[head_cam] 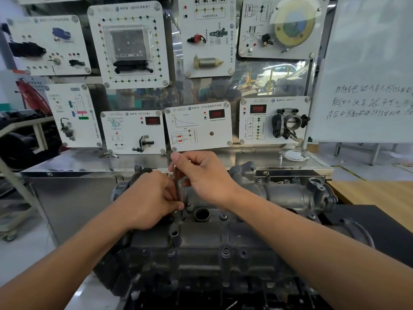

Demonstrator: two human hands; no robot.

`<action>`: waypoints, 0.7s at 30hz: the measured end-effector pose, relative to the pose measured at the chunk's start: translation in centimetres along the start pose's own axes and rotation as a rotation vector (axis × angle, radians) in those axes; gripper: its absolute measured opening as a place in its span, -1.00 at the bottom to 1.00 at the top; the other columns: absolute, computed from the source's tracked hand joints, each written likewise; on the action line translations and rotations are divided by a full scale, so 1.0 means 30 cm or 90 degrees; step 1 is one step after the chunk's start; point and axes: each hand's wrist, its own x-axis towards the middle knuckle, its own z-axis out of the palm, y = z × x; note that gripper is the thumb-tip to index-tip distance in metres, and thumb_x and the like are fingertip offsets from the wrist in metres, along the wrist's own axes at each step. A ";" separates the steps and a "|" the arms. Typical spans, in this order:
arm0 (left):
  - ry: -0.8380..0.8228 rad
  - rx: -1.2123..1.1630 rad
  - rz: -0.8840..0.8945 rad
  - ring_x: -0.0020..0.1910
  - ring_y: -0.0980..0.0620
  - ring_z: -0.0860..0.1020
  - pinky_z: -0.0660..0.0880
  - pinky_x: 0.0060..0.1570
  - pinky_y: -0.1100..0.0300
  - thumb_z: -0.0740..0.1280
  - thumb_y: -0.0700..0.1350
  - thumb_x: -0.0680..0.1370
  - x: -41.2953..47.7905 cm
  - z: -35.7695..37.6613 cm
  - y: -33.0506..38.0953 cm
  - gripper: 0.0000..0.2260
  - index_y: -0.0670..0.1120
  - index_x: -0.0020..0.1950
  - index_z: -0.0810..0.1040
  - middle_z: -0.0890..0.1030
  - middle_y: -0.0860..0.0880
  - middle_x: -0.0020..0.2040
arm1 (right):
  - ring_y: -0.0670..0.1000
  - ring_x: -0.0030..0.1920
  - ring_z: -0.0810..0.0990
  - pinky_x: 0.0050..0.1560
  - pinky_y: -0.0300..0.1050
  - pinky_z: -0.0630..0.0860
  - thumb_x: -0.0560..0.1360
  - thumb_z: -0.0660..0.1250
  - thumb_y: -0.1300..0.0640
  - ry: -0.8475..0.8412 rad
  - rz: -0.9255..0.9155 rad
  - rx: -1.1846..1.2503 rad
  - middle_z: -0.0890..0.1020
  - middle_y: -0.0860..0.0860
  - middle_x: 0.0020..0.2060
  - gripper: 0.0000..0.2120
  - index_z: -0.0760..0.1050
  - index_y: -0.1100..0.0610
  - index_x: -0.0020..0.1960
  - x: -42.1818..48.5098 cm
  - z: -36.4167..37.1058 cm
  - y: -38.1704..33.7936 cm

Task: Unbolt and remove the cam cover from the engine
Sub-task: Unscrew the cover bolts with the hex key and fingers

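Observation:
The dark grey cam cover [223,233] lies across the top of the engine in the lower middle of the head view, with several bolts [224,217] along it and a round open hole [202,214]. A thin metal driver [177,186] stands almost upright over a bolt near the cover's far left part. My right hand [201,173] grips the driver's top end. My left hand [154,200] pinches the shaft low down, close to the bolt. The tool's tip is hidden behind my left fingers.
Behind the engine stands a steel cabinet [73,162] with white training panels [199,126] mounted above it. A white adapter with a cable [292,155] lies on the cabinet top. A wooden table [380,195] and a whiteboard [368,70] are at the right.

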 end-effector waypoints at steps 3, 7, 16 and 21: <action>0.005 0.018 0.018 -0.32 0.21 0.64 0.50 -0.24 0.37 0.54 -0.19 0.45 0.000 0.007 0.001 -0.91 -0.08 -0.24 0.68 0.70 0.05 -0.33 | -0.03 -0.31 0.52 -0.16 -0.11 0.50 0.67 0.18 0.07 0.038 0.040 0.040 0.57 0.03 -0.38 -0.63 0.54 0.15 -0.26 -0.006 0.018 -0.006; 0.011 0.025 0.051 -0.32 0.22 0.62 0.50 -0.22 0.29 0.48 -0.18 0.48 -0.023 0.011 -0.003 -0.85 -0.02 -0.29 0.69 0.68 0.12 -0.35 | 0.01 -0.34 0.45 -0.29 -0.09 0.42 0.66 0.11 0.05 0.100 0.163 0.158 0.49 -0.02 -0.44 -0.70 0.44 0.13 -0.18 -0.005 0.083 -0.030; 0.028 0.178 0.034 -0.44 0.05 0.39 0.33 -0.34 0.32 0.32 -0.27 0.50 -0.035 0.023 -0.019 -0.68 -0.09 -0.45 0.40 0.43 0.03 -0.47 | -0.02 -0.21 0.43 -0.17 -0.04 0.40 0.63 0.03 0.19 0.212 0.061 0.077 0.48 0.11 -0.16 -0.87 0.33 0.12 0.11 -0.009 0.177 -0.008; -0.110 0.190 0.020 -0.27 0.13 0.56 0.49 -0.21 0.23 0.43 -0.10 0.49 -0.084 -0.095 0.009 -0.97 -0.01 -0.15 0.62 0.63 0.04 -0.24 | -0.09 -0.32 0.38 -0.26 -0.08 0.32 0.55 0.05 0.13 0.192 -0.045 0.026 0.44 -0.04 -0.29 -0.83 0.32 0.05 0.11 -0.019 0.224 0.013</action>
